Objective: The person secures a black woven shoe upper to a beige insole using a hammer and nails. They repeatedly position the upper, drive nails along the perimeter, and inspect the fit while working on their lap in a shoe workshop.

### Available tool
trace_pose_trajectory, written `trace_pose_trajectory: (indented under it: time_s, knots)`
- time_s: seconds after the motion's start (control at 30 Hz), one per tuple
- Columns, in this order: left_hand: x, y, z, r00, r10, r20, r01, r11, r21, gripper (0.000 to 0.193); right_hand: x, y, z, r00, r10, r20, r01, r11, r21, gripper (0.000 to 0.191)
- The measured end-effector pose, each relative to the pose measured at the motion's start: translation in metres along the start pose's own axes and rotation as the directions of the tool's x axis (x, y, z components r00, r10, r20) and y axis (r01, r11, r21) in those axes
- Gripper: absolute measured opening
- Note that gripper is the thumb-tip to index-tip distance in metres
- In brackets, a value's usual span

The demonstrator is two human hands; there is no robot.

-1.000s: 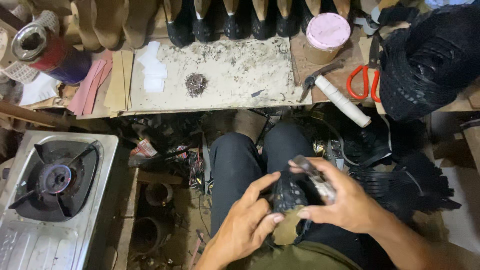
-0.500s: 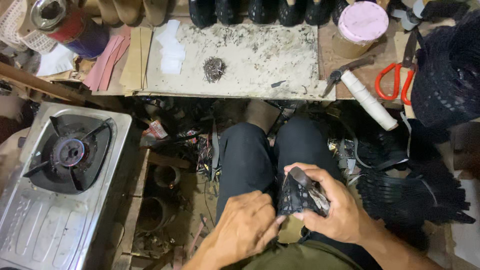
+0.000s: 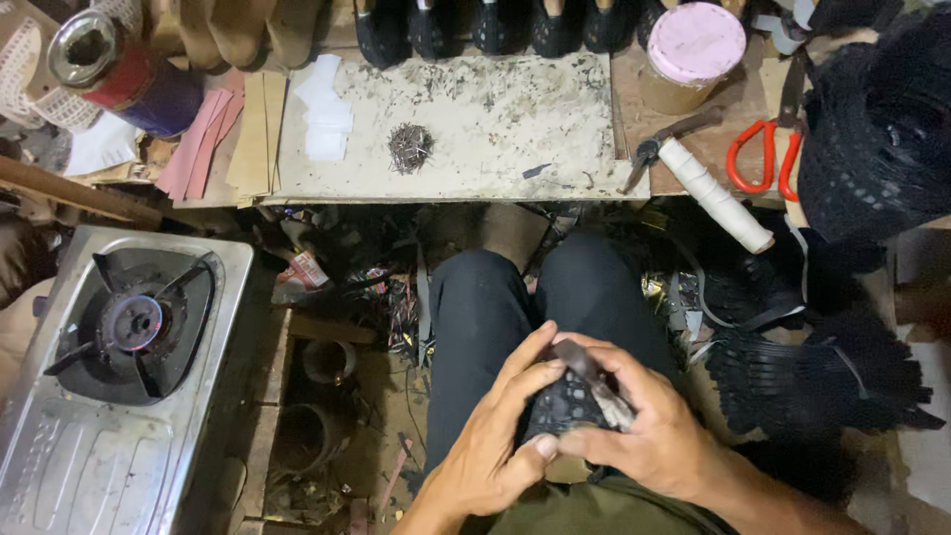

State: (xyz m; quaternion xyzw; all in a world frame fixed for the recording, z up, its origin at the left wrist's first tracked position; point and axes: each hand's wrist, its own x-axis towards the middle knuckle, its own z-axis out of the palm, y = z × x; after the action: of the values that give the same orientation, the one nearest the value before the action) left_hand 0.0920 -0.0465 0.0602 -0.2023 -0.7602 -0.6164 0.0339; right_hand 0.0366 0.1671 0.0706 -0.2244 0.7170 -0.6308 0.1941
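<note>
Hands over the lap, below the desk's (image 3: 466, 183) near edge. Left hand (image 3: 495, 436) cups a black perforated shoe upper (image 3: 565, 406) from the left, fingers (image 3: 530, 362) curled over its top, thumb pressed to its near side. Right hand (image 3: 659, 436) wraps it from the right, fingers closed around the piece together with a slim metal tool (image 3: 594, 381) lying slantwise across it. Upper sits above the dark-trousered knees (image 3: 535, 297), well apart from the desk.

Desk's pale work board (image 3: 515, 109): small heap of tacks (image 3: 409, 147) left of centre, white scraps (image 3: 325, 119) at its left edge, middle and right stretch mostly bare. Row of black shoes (image 3: 495, 25) along the far edge. Right end crowded: pink-lidded tub (image 3: 696, 45), pliers (image 3: 664, 139), spool of white thread (image 3: 715, 193) overhanging the near edge, red-handled scissors (image 3: 758, 154), pile of black uppers (image 3: 882, 119). Far left corner: red and blue tin (image 3: 124, 74), pink and tan sheets (image 3: 223, 134).

Floor: gas stove (image 3: 119, 367) at left, scrap litter (image 3: 347, 287) between stove and knees, black straps (image 3: 802, 357) heaped close on the right. Free room tight both sides; open space mainly above the lap.
</note>
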Motion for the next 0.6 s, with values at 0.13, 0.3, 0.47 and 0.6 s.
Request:
trace_pose_trajectory:
  time_s: [0.13, 0.3, 0.47, 0.6]
  knots:
    - [0.007, -0.008, 0.007, 0.999, 0.036, 0.016, -0.035, 0.997, -0.068, 0.06, -0.013, -0.015, -0.013, 0.999, -0.001, -0.037, -0.007, 0.978, -0.207, 0.074]
    - [0.018, -0.012, 0.023, 0.997, 0.051, 0.062, -0.048, 0.997, -0.054, 0.061, -0.028, -0.019, -0.034, 0.994, 0.087, -0.059, -0.1, 0.955, -0.278, 0.066]
    - [0.021, -0.007, 0.024, 0.998, 0.0, -0.062, 0.003, 0.999, 0.045, 0.072, -0.054, -0.014, -0.061, 0.83, 0.557, 0.026, -0.557, 0.831, 0.002, 0.045]
    - [0.024, -0.005, 0.028, 0.996, -0.051, -0.07, 0.058, 0.992, 0.111, 0.078, -0.075, -0.007, -0.063, 0.718, 0.643, 0.267, -0.691, 0.703, 0.166, 0.038]
